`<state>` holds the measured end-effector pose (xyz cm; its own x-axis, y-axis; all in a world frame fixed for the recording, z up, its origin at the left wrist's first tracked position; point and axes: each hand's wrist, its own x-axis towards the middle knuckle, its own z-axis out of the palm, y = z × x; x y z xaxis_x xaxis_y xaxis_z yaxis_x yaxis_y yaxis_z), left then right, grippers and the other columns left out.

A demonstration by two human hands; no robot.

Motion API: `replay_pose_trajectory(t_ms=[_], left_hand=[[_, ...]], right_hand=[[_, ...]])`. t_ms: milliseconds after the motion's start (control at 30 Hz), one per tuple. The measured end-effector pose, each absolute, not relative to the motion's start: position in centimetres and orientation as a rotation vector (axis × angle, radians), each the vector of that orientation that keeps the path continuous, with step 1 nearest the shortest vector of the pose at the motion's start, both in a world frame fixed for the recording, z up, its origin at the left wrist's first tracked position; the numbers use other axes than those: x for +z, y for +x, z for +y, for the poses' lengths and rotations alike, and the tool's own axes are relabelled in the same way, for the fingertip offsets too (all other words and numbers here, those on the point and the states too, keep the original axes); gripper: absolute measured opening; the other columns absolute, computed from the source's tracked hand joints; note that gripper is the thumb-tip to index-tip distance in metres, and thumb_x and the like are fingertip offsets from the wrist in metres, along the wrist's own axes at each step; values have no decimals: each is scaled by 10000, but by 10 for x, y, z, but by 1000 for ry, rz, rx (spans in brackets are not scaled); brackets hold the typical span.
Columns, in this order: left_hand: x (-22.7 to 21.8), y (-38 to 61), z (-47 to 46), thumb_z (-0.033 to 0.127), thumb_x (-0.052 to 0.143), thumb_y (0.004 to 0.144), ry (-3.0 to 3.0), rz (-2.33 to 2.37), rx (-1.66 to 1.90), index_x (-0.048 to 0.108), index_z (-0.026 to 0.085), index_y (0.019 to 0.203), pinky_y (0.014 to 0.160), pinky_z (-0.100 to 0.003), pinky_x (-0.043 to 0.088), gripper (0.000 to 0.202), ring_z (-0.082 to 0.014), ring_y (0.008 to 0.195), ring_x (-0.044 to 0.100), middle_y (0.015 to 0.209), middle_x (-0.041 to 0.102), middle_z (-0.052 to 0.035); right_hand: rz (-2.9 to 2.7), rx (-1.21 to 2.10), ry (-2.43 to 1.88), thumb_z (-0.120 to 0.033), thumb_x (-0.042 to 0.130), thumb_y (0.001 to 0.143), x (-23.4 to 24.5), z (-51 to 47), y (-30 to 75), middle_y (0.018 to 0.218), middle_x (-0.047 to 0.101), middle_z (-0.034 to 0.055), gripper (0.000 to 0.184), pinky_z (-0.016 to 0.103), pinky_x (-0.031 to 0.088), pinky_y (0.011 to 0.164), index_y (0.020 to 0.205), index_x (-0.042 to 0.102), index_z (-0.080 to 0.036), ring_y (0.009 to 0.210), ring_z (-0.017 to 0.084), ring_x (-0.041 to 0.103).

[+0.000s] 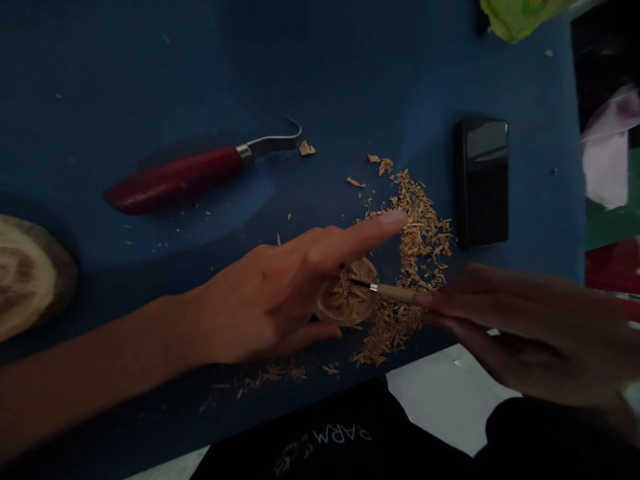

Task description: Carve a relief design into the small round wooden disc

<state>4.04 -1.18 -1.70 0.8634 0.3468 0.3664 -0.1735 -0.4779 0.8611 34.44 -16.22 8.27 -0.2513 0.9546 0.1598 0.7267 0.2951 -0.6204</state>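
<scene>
A small round wooden disc (367, 308) with a carved pattern lies on the blue table (320, 67). My left hand (280, 287) grips its left side, thumb at the near edge and index finger stretched out past the far edge. My right hand (515, 327), slightly blurred, pinches the light wooden handle of a small carving tool (397, 292). The tool's dark metal tip rests at the disc's carved middle. Wood shavings (420, 227) are heaped around the disc's right side, and a few loose crumbs lie on its face.
A hook knife (185, 179) with a red handle lies beyond my left hand. At the left edge sits a larger wood slice (30, 277) with bark. A black shiny box-like object (483, 183) stands at the right, and a yellow-green wrapper (523, 17) at the far right corner.
</scene>
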Motion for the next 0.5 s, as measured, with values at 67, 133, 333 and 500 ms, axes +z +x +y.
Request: replay_pose_trajectory(t_ms=[67,133,333,500], left_hand=[[-16,41,-12,224,892,1100,1991,120,613,156,419,2014,952,-560,867,1190,-395,1379,870,1725,725,-159],[-15,42,-11,210,889,1105,1997,109,614,77,447,2024,938,-550,870,1249,-393,1362,879,1732,725,-162],[-13,46,-11,194,838,1135,2005,70,692,-38,453,2027,1018,-628,878,1277,-463,1504,849,1905,593,-204],[-19,49,-13,151,859,1099,2021,73,855,-1,492,2021,1102,-570,869,1306,-438,1648,778,1970,534,-151]], right_hand=[[-1999,668,-1513,-277,830,1207,79,-155,343,960,915,-22,162,262,720,634,1285,937,-369,663,153,819],[-1919,667,-1544,-249,869,1177,75,-154,343,1004,936,-27,178,260,699,583,1267,949,-380,694,164,845],[-1643,567,-1640,-173,803,1188,68,-168,345,906,878,-42,427,276,634,548,1443,946,-483,643,147,766],[-1767,571,-1682,-227,806,1178,51,-159,332,1211,910,32,311,331,755,878,1388,968,-390,980,197,888]])
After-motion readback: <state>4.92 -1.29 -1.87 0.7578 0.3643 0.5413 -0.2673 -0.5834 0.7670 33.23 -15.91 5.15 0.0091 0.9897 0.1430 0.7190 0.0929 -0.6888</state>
